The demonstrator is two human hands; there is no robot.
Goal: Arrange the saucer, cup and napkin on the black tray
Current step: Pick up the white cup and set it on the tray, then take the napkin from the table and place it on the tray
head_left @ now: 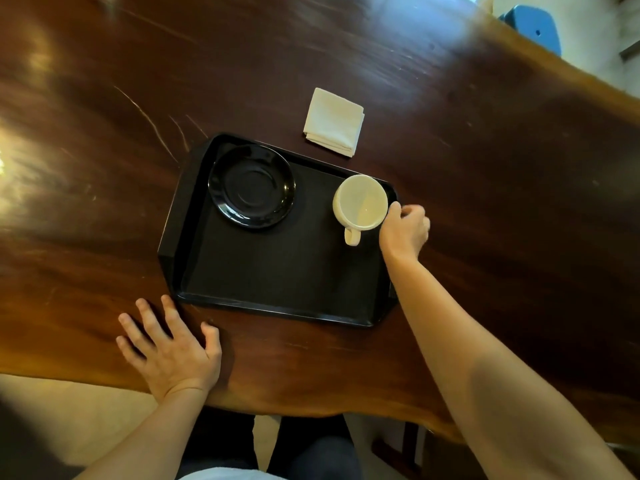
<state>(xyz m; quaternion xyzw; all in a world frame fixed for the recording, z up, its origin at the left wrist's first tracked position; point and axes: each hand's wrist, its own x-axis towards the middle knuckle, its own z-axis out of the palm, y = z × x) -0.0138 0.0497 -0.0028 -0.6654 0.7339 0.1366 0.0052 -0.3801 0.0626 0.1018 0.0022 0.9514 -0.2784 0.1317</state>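
The black tray point(277, 271) lies on the dark wooden table. A black saucer point(251, 186) rests in its far left corner. An empty cream cup point(361, 202) stands upright in the far right corner, its handle pointing toward me. A folded cream napkin point(334, 121) lies on the table just beyond the tray. My right hand point(405, 230) hovers at the tray's right edge beside the cup, fingers curled with nothing in them and the thumb close to the cup's side. My left hand point(169, 348) lies flat on the table near the tray's near left corner, fingers spread.
The wooden table point(104, 168) stretches wide to the left and beyond the tray. Its near edge runs just in front of my left wrist. A blue chair point(536, 27) stands past the table's far right edge.
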